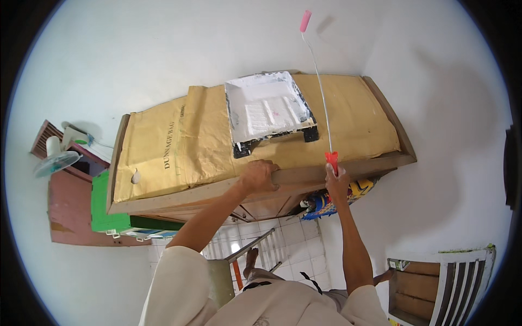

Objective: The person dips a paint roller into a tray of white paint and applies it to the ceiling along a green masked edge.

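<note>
My right hand [337, 182] is closed round the red handle of a paint roller [324, 103]. Its long thin wire frame reaches up to a small pink roller head [305, 22] against or close to the white wall; I cannot tell if it touches. My left hand [259, 176] rests on the wooden front edge of a cabinet [217, 187], fingers bent over the rim and holding it. Just beyond the left hand, a paint tray [261, 108] smeared with white paint stands on brown paper [206, 136] that covers the cabinet top.
At the left are a fan [54, 158], a green container [109, 204] and a reddish-brown panel [76, 206]. Beneath me, a metal ladder [250, 244] stands on white floor tiles [296, 233]. A white slatted wooden piece [459, 288] is at the lower right. White walls [429, 152] meet at the right.
</note>
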Available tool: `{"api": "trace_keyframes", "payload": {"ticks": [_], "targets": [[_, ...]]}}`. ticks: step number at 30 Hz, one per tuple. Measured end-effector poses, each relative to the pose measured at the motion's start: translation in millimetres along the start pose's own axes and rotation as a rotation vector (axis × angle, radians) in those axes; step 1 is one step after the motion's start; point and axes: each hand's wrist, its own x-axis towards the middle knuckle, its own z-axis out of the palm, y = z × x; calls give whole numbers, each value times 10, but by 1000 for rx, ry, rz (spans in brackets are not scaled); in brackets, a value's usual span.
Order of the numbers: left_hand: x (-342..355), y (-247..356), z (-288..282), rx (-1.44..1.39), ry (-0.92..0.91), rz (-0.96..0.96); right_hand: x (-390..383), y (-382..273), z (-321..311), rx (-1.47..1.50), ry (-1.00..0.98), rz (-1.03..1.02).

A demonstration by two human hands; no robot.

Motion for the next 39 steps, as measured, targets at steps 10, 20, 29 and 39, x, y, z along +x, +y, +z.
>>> {"api": "trace_keyframes", "payload": {"ticks": [10, 20, 29, 39], "targets": [[-64, 111, -149, -101, 68, -3, -557, -1037, -574, -288, -42, -97], [-55, 264, -17, -111, 191, -87, -480, -1303, -805, -744, -222, -147], [-57, 255, -63, -131, 49, -148, -382, -1678, -677, -912, -293, -118], [-68, 277, -91, -115, 74, -140, -449, -1889, -618, -999, -317, -97]]}}
